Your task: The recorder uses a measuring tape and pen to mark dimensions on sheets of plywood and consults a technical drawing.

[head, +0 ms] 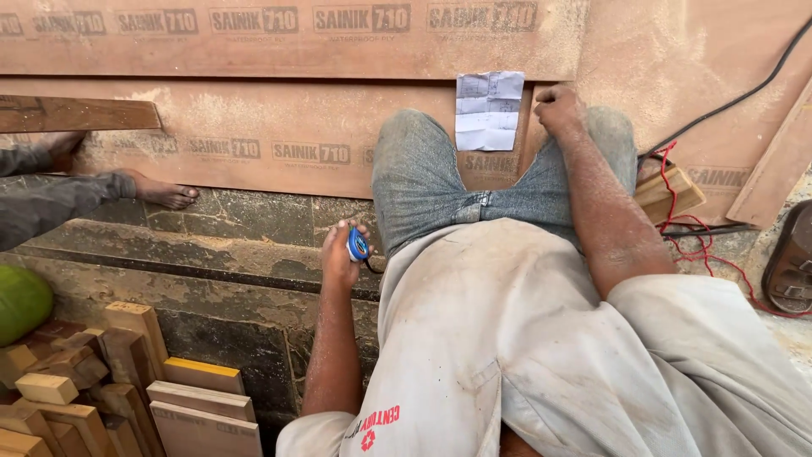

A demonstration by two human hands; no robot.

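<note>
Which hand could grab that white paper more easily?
Probably the right hand: it rests in a fist on the plywood sheet, right beside the white paper. The left hand is farther off, beside the thigh, and already grips a blue tape measure.

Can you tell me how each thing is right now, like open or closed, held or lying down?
Left hand: closed around the tape measure.
Tape measure: held, no tape showing.
Right hand: fisted, by the paper.
Paper: unfolded, creased, flat on the plywood.
Plywood sheets: lying flat, dusty.
Wood blocks: piled.
</note>
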